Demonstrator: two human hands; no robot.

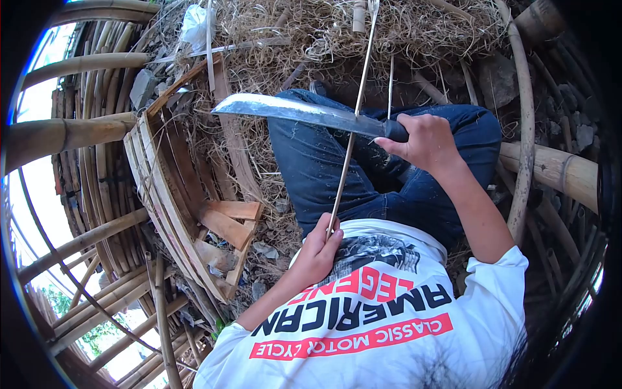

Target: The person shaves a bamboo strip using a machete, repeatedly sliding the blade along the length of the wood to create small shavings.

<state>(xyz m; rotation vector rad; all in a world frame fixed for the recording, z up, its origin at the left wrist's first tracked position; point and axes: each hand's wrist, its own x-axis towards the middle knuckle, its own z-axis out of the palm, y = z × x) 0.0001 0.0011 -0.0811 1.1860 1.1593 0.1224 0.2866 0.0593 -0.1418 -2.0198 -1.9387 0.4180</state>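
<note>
My right hand [424, 139] is wrapped around the dark handle of a machete [291, 110], which lies level above my knees with its blade pointing left. Closed near my waist, my left hand [316, 249] grips the lower end of a long thin bamboo strip [343, 172]. The strip slants up and away from me between my legs, crossing the blade not far from the handle. Blade and strip appear to touch where they cross. My legs in blue jeans [311, 168] are bent on either side.
Curly bamboo shavings [311, 39] cover the ground ahead. At my left lies a slatted wooden crate [168, 201] on its side, with a bamboo pole frame [71, 136] beyond it. A thick bamboo pole [557, 172] and stones [499, 81] are on my right. A white plastic bag [194, 27] lies far left.
</note>
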